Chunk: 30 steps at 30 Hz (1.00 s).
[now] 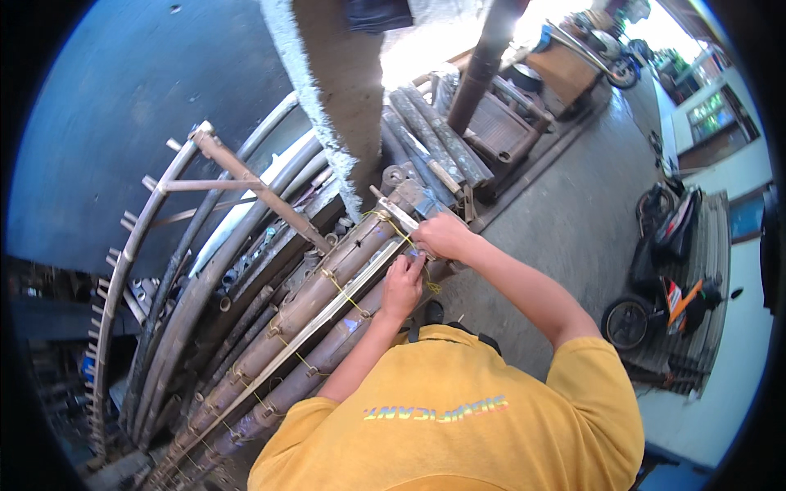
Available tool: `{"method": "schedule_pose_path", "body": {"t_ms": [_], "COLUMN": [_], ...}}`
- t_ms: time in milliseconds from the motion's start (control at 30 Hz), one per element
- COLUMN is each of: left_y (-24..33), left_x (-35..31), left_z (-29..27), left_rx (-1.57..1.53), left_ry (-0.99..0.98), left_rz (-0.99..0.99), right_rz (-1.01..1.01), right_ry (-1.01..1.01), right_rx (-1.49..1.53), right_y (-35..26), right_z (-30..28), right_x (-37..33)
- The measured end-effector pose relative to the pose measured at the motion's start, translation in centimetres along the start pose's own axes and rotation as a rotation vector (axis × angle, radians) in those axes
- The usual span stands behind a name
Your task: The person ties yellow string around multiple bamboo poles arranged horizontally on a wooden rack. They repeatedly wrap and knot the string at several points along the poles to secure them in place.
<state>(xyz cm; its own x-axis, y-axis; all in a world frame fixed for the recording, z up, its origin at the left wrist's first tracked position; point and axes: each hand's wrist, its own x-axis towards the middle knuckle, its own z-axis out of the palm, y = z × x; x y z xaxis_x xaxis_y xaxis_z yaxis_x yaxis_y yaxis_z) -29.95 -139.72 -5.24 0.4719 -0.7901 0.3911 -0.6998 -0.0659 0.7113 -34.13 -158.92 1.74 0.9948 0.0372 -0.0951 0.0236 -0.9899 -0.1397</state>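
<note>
Both my hands work close together at the far end of a bamboo frame. My right hand [446, 237] is closed, its fingers pinching thin yellow cord [401, 230] over the far end of the poles. Just nearer, my left hand [402, 286] is closed at the same cord, its fingertips almost touching the right hand. A loose tangle of cord hangs beside the left fingers. Two thick brown bamboo poles [309, 304] run side by side from lower left up to my hands, with thin pale split strips [327, 296] between them. Yellow lashings cross the poles at several points.
A curved bamboo rack with pegs [131, 237] leans at the left before a dark wall. Cut bamboo lengths [438, 135] lie stacked beyond my hands near a pillar [332, 98]. A motorbike [675, 303] and corrugated sheets [711, 270] stand at the right on the concrete floor.
</note>
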Motion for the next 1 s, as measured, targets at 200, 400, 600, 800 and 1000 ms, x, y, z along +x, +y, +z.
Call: {"method": "schedule_pose_path", "body": {"t_ms": [200,400,600,800,1000], "left_y": [-0.4,-0.8,-0.7,-2.2,-1.7], "left_x": [-0.1,-0.7,-0.9,-0.8,-0.6], "left_z": [-0.1,1.0,1.2,2.6,3.3], "left_rx": [0.175,0.157,0.083,-0.123,-0.084], "left_ry": [0.019,0.099,0.028,0.193,0.201], "left_rz": [0.021,0.029,-0.068,-0.089,-0.071], "right_rz": [0.044,0.212,0.159,-0.126,-0.165], "right_ry": [0.311,0.403,0.091,-0.245,-0.668], "right_rx": [0.276,0.162,-0.07,-0.342,-0.367], "right_y": [-0.8,-4.5,-7.3,-4.9,-6.0], "right_z": [1.8,2.5,3.5,0.0,-6.0], "right_x": [-3.9,-8.0,-7.3,-2.0,1.6]}}
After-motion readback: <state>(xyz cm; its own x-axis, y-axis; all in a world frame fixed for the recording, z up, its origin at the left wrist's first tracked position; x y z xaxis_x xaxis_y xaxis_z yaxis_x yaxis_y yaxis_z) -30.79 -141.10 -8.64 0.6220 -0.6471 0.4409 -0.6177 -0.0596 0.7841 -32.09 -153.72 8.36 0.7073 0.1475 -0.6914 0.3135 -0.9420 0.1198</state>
